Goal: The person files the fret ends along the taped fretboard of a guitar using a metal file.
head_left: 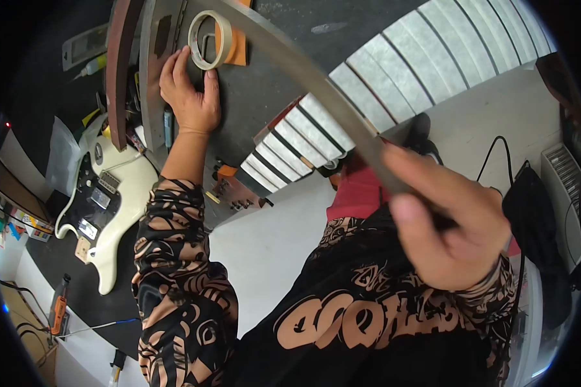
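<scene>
A cream electric guitar body (132, 193) with a black pickguard (70, 197) lies on the dark bench (48, 264). A translucent plastic sheet (63, 155) is near its upper edge, an orange-and-black tool (59, 313) lower left. At right, a black cloth item (532, 213) is beside a pale ribbed unit (563, 171), near a looping black cable (507, 145).

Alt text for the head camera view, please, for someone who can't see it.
A person's right hand grips a long, narrow grey strip, blurred, that slants across the view. The left hand rests on a dark workbench beside a roll of tape; a cream guitar body lies at the image's left.
</scene>
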`<state>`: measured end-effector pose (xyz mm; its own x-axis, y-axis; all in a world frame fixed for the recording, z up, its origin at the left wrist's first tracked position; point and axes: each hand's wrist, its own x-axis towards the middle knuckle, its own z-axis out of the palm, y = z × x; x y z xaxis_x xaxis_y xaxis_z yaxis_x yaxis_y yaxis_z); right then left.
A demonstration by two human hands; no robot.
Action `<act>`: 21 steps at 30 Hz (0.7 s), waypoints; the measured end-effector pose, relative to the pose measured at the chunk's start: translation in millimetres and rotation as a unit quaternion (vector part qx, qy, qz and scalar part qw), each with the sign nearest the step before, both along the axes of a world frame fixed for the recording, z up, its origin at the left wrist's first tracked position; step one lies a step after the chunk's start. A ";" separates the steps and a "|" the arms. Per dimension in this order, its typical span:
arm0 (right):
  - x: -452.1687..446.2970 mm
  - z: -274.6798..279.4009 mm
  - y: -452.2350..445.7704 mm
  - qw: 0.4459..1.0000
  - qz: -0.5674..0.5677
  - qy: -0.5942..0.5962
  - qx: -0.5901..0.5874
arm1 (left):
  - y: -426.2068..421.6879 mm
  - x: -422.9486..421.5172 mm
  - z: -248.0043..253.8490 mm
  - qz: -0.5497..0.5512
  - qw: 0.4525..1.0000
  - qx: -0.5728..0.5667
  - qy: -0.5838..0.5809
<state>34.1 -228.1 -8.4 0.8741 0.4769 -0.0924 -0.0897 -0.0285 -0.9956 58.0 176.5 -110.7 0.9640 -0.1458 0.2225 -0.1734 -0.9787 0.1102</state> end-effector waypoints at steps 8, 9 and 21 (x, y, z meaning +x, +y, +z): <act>-78.7 13.2 -78.7 0.973 -0.065 0.219 0.024 | 11.2 1.3 -4.8 0.007 1.000 -0.004 -0.021; -83.6 15.9 -80.7 0.965 -0.080 0.247 0.017 | 12.2 1.6 -5.5 0.013 1.000 -0.011 -0.022; -84.7 14.8 -55.1 0.986 0.028 -0.034 -0.160 | 9.5 0.9 -3.6 0.014 1.000 0.010 -0.023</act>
